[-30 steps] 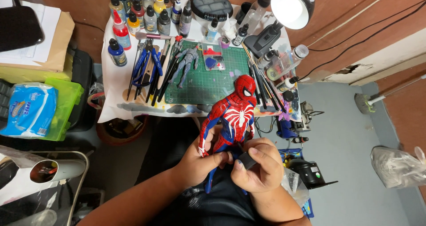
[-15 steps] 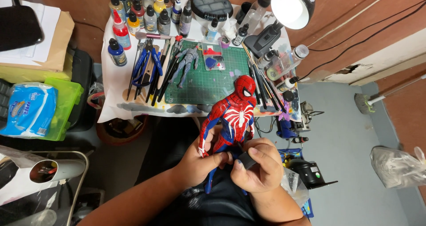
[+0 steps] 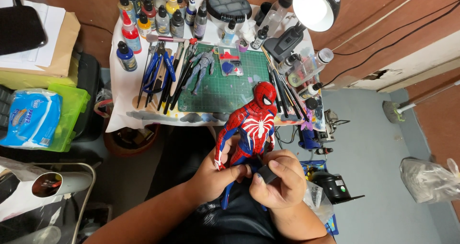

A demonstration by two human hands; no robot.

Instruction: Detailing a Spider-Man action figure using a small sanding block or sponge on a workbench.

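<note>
Clutching a red-and-blue action figure [image 3: 249,129] in both closed grips, left hand [image 3: 215,177] and right hand [image 3: 278,184], just off the table edge [image 3: 143,119].

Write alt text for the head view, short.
Two hands, left hand and right hand, hold a red and blue action figure above the lap. Beyond it, a cluttered table carries paint bottles, hand tools, a green cutting mat and a lit lamp.

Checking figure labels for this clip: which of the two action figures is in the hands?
The red-and-blue figure, held by the left hand and right hand. The grey figure lies untouched on the green cutting mat.
</note>
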